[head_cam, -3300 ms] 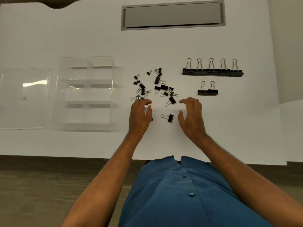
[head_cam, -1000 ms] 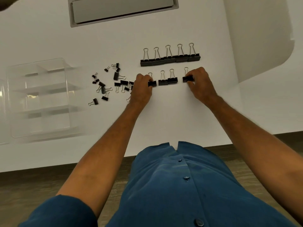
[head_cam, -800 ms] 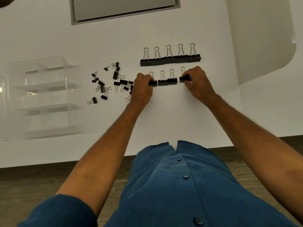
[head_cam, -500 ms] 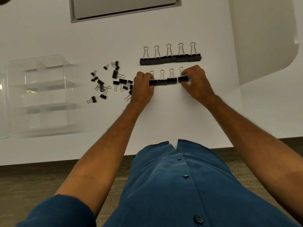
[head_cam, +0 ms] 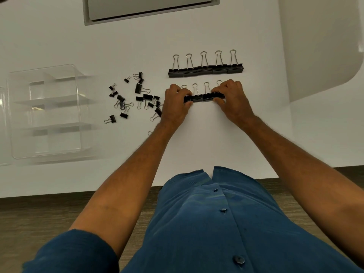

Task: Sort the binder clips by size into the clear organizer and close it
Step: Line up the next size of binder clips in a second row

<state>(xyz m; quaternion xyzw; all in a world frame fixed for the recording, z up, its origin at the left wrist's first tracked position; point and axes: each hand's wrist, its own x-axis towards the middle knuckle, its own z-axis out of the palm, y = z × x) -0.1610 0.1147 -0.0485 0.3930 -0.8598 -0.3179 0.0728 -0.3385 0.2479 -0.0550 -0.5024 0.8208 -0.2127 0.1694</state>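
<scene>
Ends of near row of clips (head_cam: pixel 203 97) covered by left hand (head_cam: pixel 176 104) and right hand (head_cam: pixel 231 99); leftmost handle loop only partly visible behind the knuckles. One wire loop (head_cam: pixel 150 133) protruding from behind left wrist, its clip body hidden. Clear organizer (head_cam: pixel 46 111) blurred; divider layout and compartment count not determinable. Transparent piece (head_cam: pixel 2 127) cut off by left frame edge. Grey recessed panel (head_cam: pixel 149 8) cropped at top edge. Sizes within scattered clips (head_cam: pixel 136 97) too small to grade reliably.

An office: white desk (head_cam: pixel 197 26) with a grey cable hatch (head_cam: pixel 151 6) and binder clips (head_cam: pixel 205 70).
</scene>
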